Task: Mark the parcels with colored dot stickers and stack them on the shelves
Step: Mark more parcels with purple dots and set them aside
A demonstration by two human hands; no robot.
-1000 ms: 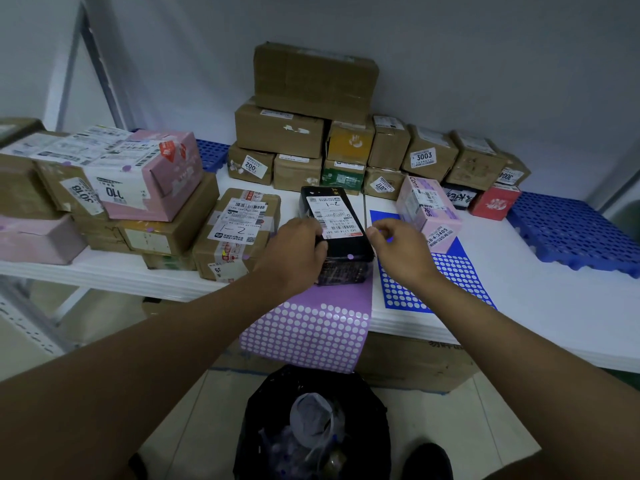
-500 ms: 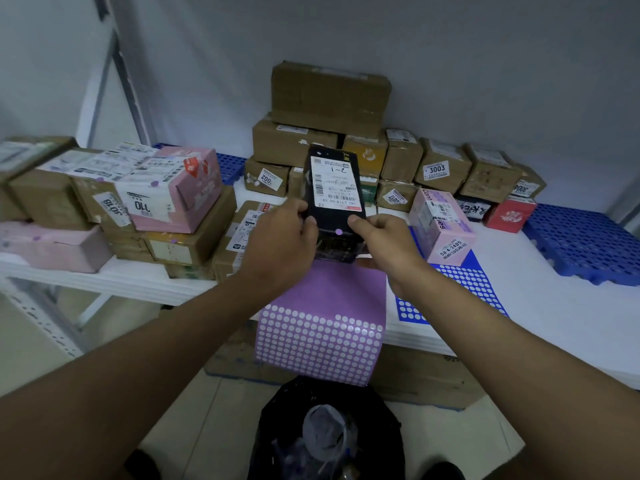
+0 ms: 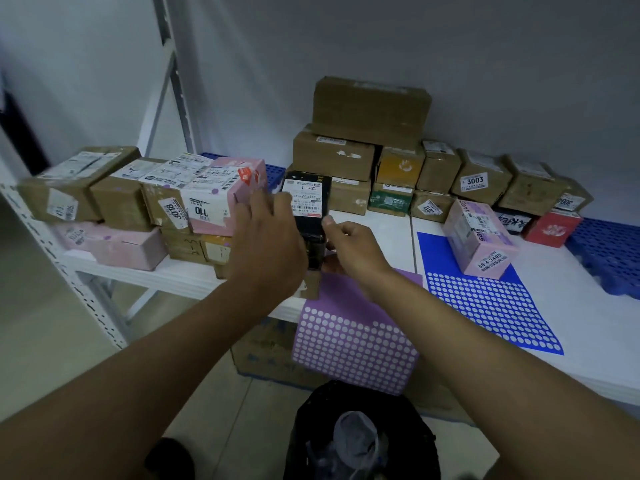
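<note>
Two hands carry black parcel: left hand fingers curl around its side, right hand thumb-pinches opposite edge; keep level, seat beside pink box left of fingers.

Both my forearms bare, no sleeves, no watch or rings on left hand or right hand. Dark shoe below.
</note>
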